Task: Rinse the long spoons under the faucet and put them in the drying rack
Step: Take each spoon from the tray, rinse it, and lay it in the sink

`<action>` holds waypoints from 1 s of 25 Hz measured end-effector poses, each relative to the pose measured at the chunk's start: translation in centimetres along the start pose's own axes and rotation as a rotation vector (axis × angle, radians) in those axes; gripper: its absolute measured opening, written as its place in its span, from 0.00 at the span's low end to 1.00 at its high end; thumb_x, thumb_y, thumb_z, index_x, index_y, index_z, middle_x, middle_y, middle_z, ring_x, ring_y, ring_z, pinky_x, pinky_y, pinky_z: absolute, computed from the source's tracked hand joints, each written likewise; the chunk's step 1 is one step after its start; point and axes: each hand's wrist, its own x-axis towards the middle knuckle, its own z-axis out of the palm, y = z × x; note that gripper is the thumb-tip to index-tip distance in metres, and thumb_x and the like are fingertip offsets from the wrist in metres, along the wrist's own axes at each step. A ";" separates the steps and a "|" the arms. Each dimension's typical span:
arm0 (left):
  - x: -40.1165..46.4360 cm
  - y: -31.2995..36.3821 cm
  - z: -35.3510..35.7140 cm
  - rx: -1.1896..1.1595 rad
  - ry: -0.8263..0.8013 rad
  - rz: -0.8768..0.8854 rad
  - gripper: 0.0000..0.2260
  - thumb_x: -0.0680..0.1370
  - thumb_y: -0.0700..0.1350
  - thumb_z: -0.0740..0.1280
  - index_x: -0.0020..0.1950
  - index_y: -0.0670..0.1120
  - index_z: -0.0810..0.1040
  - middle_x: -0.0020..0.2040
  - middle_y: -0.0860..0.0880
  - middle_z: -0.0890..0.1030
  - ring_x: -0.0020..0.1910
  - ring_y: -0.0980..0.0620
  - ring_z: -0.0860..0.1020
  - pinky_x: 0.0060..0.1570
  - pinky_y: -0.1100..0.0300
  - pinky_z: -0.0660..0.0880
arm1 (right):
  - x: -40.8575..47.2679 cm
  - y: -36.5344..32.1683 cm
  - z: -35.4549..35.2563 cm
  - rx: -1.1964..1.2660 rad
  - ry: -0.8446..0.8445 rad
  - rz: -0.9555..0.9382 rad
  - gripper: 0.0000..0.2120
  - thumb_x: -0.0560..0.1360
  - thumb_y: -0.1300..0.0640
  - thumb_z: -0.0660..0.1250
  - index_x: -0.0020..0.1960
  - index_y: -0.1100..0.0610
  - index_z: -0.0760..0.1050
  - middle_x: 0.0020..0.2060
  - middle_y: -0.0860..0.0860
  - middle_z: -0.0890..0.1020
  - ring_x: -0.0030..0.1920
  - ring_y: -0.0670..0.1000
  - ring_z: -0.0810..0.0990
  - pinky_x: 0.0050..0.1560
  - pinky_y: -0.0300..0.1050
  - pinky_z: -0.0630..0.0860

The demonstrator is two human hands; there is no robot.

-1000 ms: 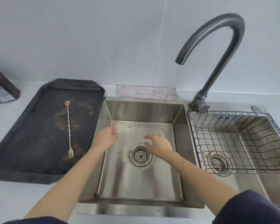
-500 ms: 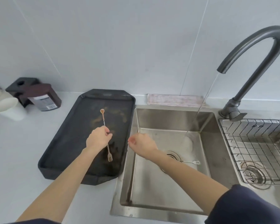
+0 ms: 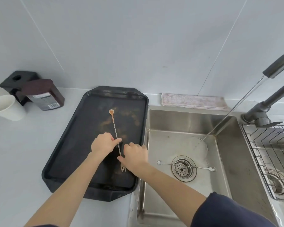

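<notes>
A: head view, what's occluded?

B: faucet point(image 3: 276, 68) cut off by the right edge, only the spout tip and lower neck show. Drying rack point(image 3: 269, 154) also cropped right. The right hand point(image 3: 134, 155) covers the lower shaft of the rose-gold long spoon point(image 3: 116, 136) on the black tray point(image 3: 69, 145); fork end pokes out below it. White cup point(image 3: 5, 107) clipped at the left edge.

A: grip state?

B: left hand point(image 3: 102, 144) has fingers curled, thumb and forefinger pinched on the twisted shaft mid-length. Right hand fingers bent down onto the shaft just below; can't tell if it's actually clamped or only touching.

A: second spoon?

B: silver long spoon point(image 3: 186, 166) lies flat in the sink point(image 3: 226, 161), across the drain strainer point(image 3: 184, 167), beside the water stream.

A: delta vs 0.5 s ago?

B: right hand was over the sink's left rim, fingers apart from the spoon; now it's on the tray at the shaft. Left hand same spot. Camera panned left.
</notes>
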 end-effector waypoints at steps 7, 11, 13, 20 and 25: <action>0.5 1.0 0.3 -0.040 -0.099 -0.104 0.09 0.73 0.49 0.66 0.42 0.43 0.75 0.42 0.44 0.79 0.42 0.45 0.77 0.39 0.57 0.70 | 0.4 -0.9 0.3 0.081 -0.014 0.016 0.12 0.76 0.58 0.63 0.57 0.64 0.72 0.54 0.60 0.79 0.53 0.60 0.79 0.53 0.52 0.74; 0.2 1.0 0.2 -0.193 -0.127 -0.113 0.09 0.73 0.48 0.66 0.39 0.43 0.77 0.37 0.46 0.77 0.42 0.46 0.76 0.44 0.57 0.72 | 0.1 -0.6 -0.2 0.210 -0.044 0.075 0.11 0.76 0.62 0.62 0.57 0.63 0.71 0.54 0.60 0.79 0.54 0.61 0.79 0.51 0.53 0.76; -0.3 1.3 0.0 -0.320 -0.125 -0.081 0.09 0.74 0.45 0.65 0.35 0.44 0.77 0.37 0.46 0.78 0.44 0.46 0.78 0.48 0.55 0.75 | -0.3 -0.4 -0.7 0.279 -0.035 0.104 0.10 0.77 0.61 0.61 0.57 0.62 0.70 0.53 0.60 0.80 0.53 0.61 0.79 0.47 0.51 0.75; -3.8 5.2 -0.4 -0.810 -0.173 -0.029 0.07 0.76 0.40 0.64 0.53 0.40 0.77 0.47 0.45 0.79 0.40 0.54 0.78 0.46 0.61 0.75 | -3.0 3.5 -3.4 0.528 0.026 0.234 0.09 0.76 0.58 0.62 0.55 0.56 0.75 0.53 0.56 0.82 0.55 0.59 0.78 0.52 0.48 0.76; -6.8 9.4 0.5 -0.953 -0.215 0.077 0.07 0.77 0.43 0.63 0.51 0.43 0.78 0.43 0.48 0.80 0.42 0.52 0.79 0.46 0.60 0.73 | -6.4 8.4 -4.3 0.591 0.065 0.333 0.08 0.74 0.58 0.63 0.53 0.52 0.77 0.52 0.51 0.84 0.54 0.56 0.80 0.48 0.44 0.74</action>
